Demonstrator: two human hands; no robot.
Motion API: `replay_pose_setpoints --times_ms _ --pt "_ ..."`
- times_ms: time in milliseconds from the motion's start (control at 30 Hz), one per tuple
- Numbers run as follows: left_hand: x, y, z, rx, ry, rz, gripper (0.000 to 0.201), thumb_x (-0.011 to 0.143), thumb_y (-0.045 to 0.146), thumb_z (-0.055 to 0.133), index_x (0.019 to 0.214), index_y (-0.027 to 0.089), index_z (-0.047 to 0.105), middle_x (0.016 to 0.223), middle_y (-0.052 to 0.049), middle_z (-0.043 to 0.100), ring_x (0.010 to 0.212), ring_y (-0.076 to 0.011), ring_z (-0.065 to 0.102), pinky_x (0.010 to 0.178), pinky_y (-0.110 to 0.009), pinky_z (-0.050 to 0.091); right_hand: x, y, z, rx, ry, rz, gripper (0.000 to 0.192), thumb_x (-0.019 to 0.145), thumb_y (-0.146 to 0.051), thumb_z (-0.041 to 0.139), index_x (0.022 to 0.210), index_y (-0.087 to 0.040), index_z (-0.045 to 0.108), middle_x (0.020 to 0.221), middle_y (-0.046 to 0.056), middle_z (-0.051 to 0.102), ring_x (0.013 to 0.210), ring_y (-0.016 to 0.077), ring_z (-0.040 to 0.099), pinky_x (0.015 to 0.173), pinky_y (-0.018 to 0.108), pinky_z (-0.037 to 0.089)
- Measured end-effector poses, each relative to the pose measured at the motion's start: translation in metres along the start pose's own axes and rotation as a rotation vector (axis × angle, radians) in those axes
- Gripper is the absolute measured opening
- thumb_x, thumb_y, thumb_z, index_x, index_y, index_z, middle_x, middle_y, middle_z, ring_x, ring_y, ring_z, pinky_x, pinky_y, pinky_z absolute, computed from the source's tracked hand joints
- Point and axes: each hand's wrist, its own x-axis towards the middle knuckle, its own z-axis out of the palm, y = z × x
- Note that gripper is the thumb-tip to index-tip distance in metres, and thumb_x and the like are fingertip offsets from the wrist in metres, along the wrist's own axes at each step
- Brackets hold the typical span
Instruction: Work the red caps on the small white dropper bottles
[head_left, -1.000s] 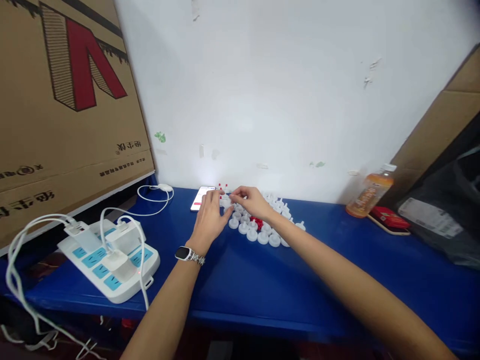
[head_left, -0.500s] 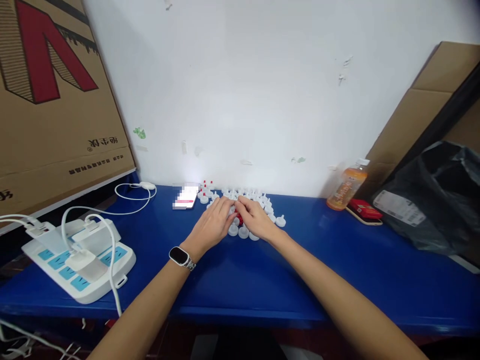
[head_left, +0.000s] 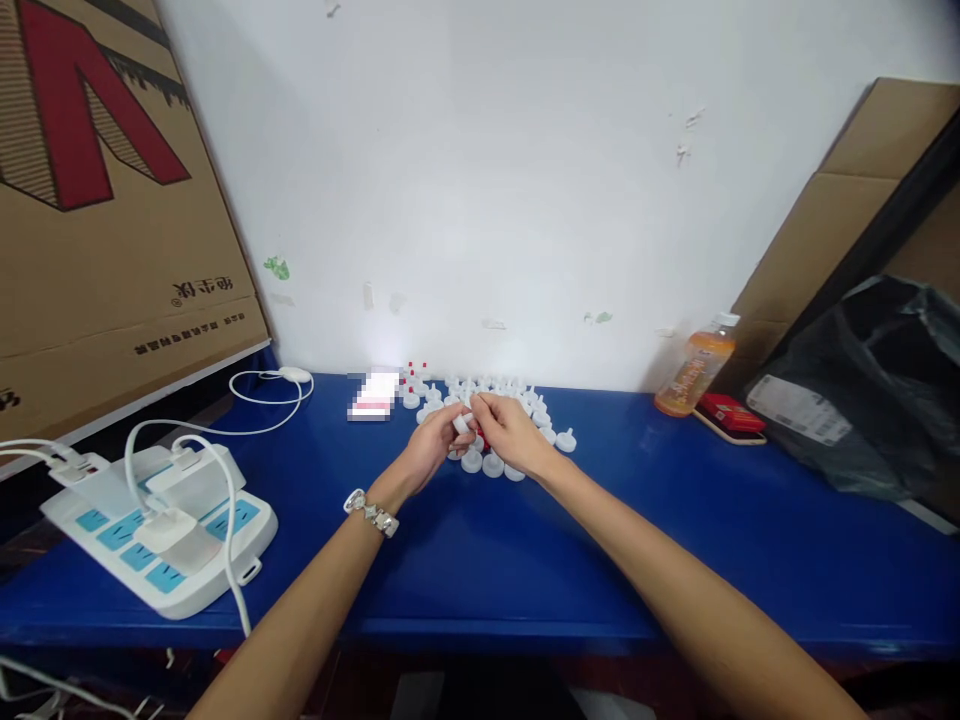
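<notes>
Several small white plastic caps (head_left: 517, 400) with short stems lie clustered on the blue table (head_left: 525, 560) near the wall, some with red tips. My left hand (head_left: 435, 450), with a watch on its wrist, is raised a little over the near edge of the cluster and pinches one white cap (head_left: 462, 424). My right hand (head_left: 506, 430) meets it from the right, fingertips closed on the same cap. A bit of red shows between the hands.
A white power strip (head_left: 157, 530) with chargers and cables sits at the left. A phone (head_left: 373, 395) lies by the wall. An orange drink bottle (head_left: 694, 365), a red pack (head_left: 729, 413) and a black bag (head_left: 877, 390) are at the right. Cardboard leans on both sides.
Both hands pulled back from the far side of the cluster, pressed down on the near caps, then lifted with one white cap held between them. My view shifted right.
</notes>
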Motion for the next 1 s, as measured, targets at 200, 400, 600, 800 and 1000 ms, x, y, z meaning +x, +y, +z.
replay_pose_setpoints --times_ms 200,400,600,800,1000 --pt "-0.001 -0.001 -0.008 -0.337 -0.148 -0.27 0.036 0.089 0.031 0.036 0.055 0.019 0.038 0.043 0.008 0.017 0.039 -0.0071 0.018 0.042 -0.019 0.033 -0.003 -0.004 0.006 -0.316 0.049 -0.264 0.033 0.102 -0.029 0.032 0.07 -0.02 0.04 0.064 -0.002 0.049 0.062 0.0132 0.045 0.073 0.031 0.035" --pt "-0.002 0.008 -0.017 -0.345 -0.205 -0.56 0.046 0.092 0.045 0.037 0.053 0.021 0.029 0.041 0.009 0.016 0.035 -0.0046 0.011 0.03 -0.013 0.019 -0.009 -0.003 0.007 -0.464 0.038 -0.46 0.031 0.102 -0.024 0.032 0.071 -0.021 0.039 0.067 0.001 0.047 0.069 0.0161 0.043 0.075 0.033 0.034" --pt "-0.005 0.01 -0.014 -0.061 -0.087 -0.485 0.045 0.093 0.049 0.034 0.058 0.02 0.034 0.045 0.008 0.02 0.038 -0.0049 0.013 0.032 -0.015 0.015 -0.008 0.004 0.008 -0.477 0.06 -0.504 0.034 0.101 -0.028 0.035 0.068 -0.021 0.038 0.066 0.002 0.048 0.069 0.0166 0.044 0.074 0.033 0.033" --pt "-0.012 -0.002 0.0 0.582 0.232 0.213 0.029 0.099 0.043 0.035 0.082 0.021 0.044 0.07 0.004 0.047 0.059 -0.0105 0.045 0.06 -0.024 0.043 -0.012 0.009 0.01 -0.197 0.038 -0.082 0.033 0.102 -0.038 0.034 0.073 -0.022 0.039 0.062 -0.004 0.046 0.058 0.0127 0.043 0.059 0.027 0.029" --pt "-0.019 0.002 0.006 0.942 0.184 0.42 0.021 0.103 0.037 0.027 0.099 0.022 0.041 0.085 -0.001 0.055 0.075 -0.0156 0.056 0.073 -0.031 0.045 -0.013 -0.003 0.017 0.126 0.111 -0.015 0.036 0.099 -0.043 0.034 0.072 -0.021 0.042 0.063 -0.003 0.045 0.06 0.0128 0.043 0.059 0.026 0.032"
